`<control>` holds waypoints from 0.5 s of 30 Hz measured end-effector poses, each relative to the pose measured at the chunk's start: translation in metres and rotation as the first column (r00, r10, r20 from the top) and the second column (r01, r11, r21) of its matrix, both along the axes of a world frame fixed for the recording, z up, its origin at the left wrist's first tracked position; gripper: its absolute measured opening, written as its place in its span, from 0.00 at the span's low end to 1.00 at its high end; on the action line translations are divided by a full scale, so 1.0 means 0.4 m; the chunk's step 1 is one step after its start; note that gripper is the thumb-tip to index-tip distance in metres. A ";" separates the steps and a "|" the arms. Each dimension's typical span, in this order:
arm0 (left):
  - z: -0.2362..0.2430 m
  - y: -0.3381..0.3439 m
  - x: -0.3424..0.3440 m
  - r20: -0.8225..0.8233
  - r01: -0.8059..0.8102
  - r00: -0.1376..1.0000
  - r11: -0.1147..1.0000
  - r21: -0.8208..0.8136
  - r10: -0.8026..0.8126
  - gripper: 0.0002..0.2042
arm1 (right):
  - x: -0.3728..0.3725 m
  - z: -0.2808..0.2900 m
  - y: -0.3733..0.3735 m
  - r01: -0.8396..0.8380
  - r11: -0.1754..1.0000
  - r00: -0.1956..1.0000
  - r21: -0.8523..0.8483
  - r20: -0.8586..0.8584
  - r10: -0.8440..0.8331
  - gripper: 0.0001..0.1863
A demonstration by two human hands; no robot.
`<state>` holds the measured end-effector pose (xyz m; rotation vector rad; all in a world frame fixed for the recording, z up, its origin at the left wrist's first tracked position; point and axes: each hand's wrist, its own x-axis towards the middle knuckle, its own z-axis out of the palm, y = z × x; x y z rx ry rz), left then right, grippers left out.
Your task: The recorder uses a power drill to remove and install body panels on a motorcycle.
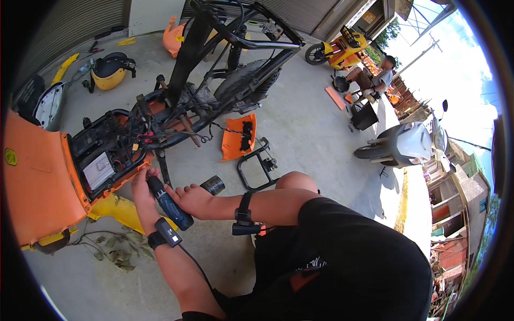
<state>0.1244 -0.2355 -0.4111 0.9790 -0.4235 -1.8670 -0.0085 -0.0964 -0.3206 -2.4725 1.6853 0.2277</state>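
Note:
A dark cordless drill (170, 208) angles up toward the orange edge of a stripped scooter's body (35, 176). My right hand (188, 199) grips the drill from the right. My left hand (143, 187) is curled at the drill's nose, against the orange edge, and what its fingertips hold is hidden. Just above, the open frame holds a pale box (97, 171) among wires (140, 136). A black cylindrical object (212, 185) lies beside my right hand, and a yellow panel (120, 209) is under the scooter body.
An orange panel (233, 144) and black bracket (252, 176) lie on the concrete. A yellow helmet (107, 77) and loose parts sit upper left. A co-worker (375, 80) sits near a yellow scooter (337, 48); a silver scooter (404, 144) stands right. Leafy twigs (120, 251) lie below.

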 end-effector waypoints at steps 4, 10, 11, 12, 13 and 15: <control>-0.016 0.007 0.003 -0.052 0.017 0.998 0.998 -0.052 -0.019 0.09 | 0.004 0.022 0.013 -0.061 0.998 0.994 0.023 -0.087 0.063 0.48; -0.076 0.073 0.031 -0.141 0.025 0.989 0.998 -0.065 -0.034 0.09 | 0.010 0.046 0.044 -0.068 0.993 0.996 0.098 -0.055 0.073 0.50; -0.092 0.088 0.041 -0.138 0.026 0.990 0.998 -0.060 -0.034 0.09 | 0.012 0.051 0.048 -0.067 0.993 0.996 0.102 -0.052 0.073 0.50; -0.107 0.103 0.051 -0.125 -0.015 0.992 0.996 -0.086 0.004 0.09 | 0.011 0.055 0.050 -0.071 0.990 0.994 0.126 -0.068 0.080 0.49; -0.118 0.115 0.063 -0.113 -0.055 0.993 0.992 -0.115 0.042 0.09 | 0.012 0.065 0.048 -0.074 0.986 0.993 0.147 -0.084 0.086 0.48; -0.136 0.140 0.095 -0.179 -0.124 0.977 0.992 -0.008 0.120 0.09 | 0.011 0.072 0.045 -0.072 0.987 0.993 0.147 -0.079 0.084 0.48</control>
